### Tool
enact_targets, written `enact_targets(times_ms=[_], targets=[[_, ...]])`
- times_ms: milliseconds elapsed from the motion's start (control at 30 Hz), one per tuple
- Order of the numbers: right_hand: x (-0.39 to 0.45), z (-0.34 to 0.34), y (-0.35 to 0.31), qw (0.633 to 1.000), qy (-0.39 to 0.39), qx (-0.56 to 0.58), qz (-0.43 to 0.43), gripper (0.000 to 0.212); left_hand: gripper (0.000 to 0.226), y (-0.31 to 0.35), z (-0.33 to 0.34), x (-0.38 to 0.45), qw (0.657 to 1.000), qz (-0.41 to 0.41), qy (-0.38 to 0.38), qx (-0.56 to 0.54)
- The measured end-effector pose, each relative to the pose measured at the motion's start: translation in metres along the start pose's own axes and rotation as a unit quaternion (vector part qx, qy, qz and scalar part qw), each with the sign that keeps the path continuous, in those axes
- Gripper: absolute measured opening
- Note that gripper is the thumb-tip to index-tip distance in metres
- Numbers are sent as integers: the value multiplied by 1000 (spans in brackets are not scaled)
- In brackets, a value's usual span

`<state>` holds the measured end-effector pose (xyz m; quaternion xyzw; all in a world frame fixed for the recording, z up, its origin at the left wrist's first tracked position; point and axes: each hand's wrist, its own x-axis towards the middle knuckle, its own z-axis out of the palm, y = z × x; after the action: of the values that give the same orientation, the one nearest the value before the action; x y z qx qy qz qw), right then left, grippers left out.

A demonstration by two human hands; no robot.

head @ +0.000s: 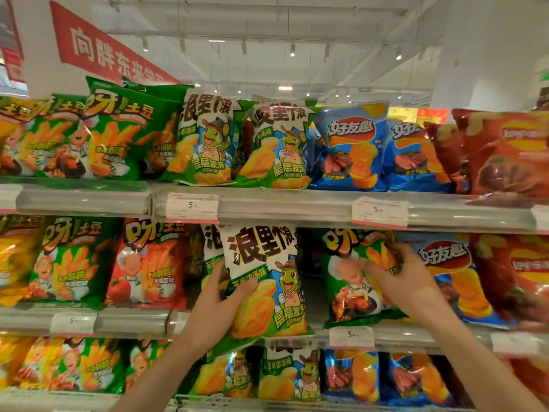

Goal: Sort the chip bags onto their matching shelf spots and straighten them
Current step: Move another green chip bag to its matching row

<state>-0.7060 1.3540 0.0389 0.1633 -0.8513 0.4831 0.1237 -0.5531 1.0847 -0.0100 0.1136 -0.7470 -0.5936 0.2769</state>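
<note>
Head view looks at three shelves packed with chip bags. On the middle shelf, going from the left, stand a yellow bag, a green fries bag and a red fries bag, all upright and touching side by side. Next comes the left hand, whose grip is closed on the white-and-green turtle bag: the thumb presses the front near the bag's left edge while the fingers wrap behind it. That bag is lifted in front of the middle shelf, its bottom hanging past the shelf's front rail and covering part of the row below, and it tilts a little to the right. Another bag of the same kind peeks out behind its left side. Just right of a dark gap, the right hand has its grip closed on a green fries bag with dark food pictured, the thumb on the front and the fingers over the upper right corner; this bag rests on the middle shelf, leaning left. Beside it stand a blue bag and a red bag. White price tags hang on the top shelf's rail.
</note>
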Motion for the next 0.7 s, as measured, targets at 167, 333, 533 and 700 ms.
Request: enact_targets(times_ms=[167, 333, 533, 700], targets=[[-9, -34, 24, 1000, 11, 15, 8, 74, 66, 9, 47, 18, 998, 23, 47, 40], [-18, -50, 36, 999, 18, 29, 20, 75, 95, 9, 83, 37, 988, 35, 87, 122], [-25, -48, 44, 999, 15, 39, 27, 68, 94, 3, 114, 51, 977, 36, 47, 204], [-25, -45, 44, 998, 16, 51, 33, 68, 98, 13, 110, 56, 973, -45, -20, 226]])
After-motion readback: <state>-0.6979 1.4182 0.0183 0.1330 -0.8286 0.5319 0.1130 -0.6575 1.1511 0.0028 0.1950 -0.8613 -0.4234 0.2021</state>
